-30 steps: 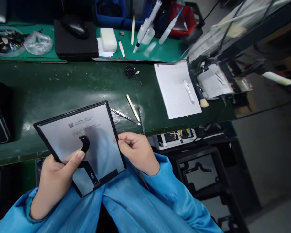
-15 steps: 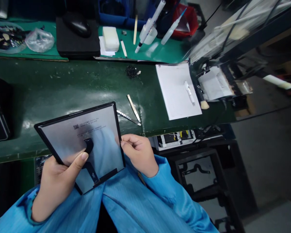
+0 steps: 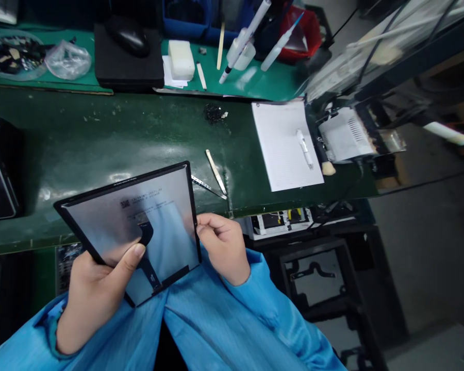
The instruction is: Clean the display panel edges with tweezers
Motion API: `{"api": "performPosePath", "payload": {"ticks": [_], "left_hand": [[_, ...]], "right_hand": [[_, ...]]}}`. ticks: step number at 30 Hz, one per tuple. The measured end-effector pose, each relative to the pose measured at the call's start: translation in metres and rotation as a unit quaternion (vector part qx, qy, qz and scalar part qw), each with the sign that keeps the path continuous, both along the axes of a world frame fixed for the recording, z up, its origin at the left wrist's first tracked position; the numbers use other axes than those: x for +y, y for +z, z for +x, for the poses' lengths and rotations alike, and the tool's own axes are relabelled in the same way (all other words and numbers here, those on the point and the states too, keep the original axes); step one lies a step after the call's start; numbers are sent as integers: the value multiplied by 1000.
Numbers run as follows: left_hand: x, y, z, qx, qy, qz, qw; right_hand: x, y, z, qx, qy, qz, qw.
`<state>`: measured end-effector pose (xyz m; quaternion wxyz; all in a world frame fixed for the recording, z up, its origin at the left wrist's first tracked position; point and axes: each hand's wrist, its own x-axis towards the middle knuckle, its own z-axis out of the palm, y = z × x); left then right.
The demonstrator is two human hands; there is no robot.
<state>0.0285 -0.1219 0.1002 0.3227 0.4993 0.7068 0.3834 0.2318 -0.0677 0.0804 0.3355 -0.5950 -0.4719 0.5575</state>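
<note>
A tablet display panel (image 3: 170,232) is held tilted over my lap, its silvery back with printed text and a code facing me. My left hand (image 3: 100,288) grips its lower left side, the thumb lying over the black flex cable (image 3: 150,273) and the fingers hidden behind. At the right edge, my right hand (image 3: 226,247) is closed in a pinch, thumb and index finger against the black rim. Whether a small piece sits between those fingertips is hidden. Just beyond the panel, tweezers (image 3: 209,186) and a pale stick (image 3: 215,172) lie on the green bench.
On the bench (image 3: 100,129) are a paper pad (image 3: 282,154) with a white pen (image 3: 304,149), and black scraps (image 3: 213,112). A dark device (image 3: 0,175) stands at the left. The back shelf carries a mouse (image 3: 127,36) and a white sponge block (image 3: 181,60). Framed panels (image 3: 317,278) sit below right.
The view has shifted slightly, so the bench items appear a little to the right. Both hands keep nearly the same places on the panel.
</note>
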Motion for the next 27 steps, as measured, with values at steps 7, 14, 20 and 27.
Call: {"api": "performPosePath", "payload": {"ticks": [7,14,20,27], "left_hand": [[0,0,2,-16,-4,3,1000],[-2,0,3,-19,3,4,1000],[-5,-3,3,0,-4,15,1000],[-13,-9,1,32,-10,19,999]], "right_hand": [[0,0,-4,-5,-14,-4,1000],[-3,-2,-8,-3,-46,-8,999],[-3,-5,-7,-15,-50,-2,999],[-5,-5,-10,-26,-61,9,998]]}}
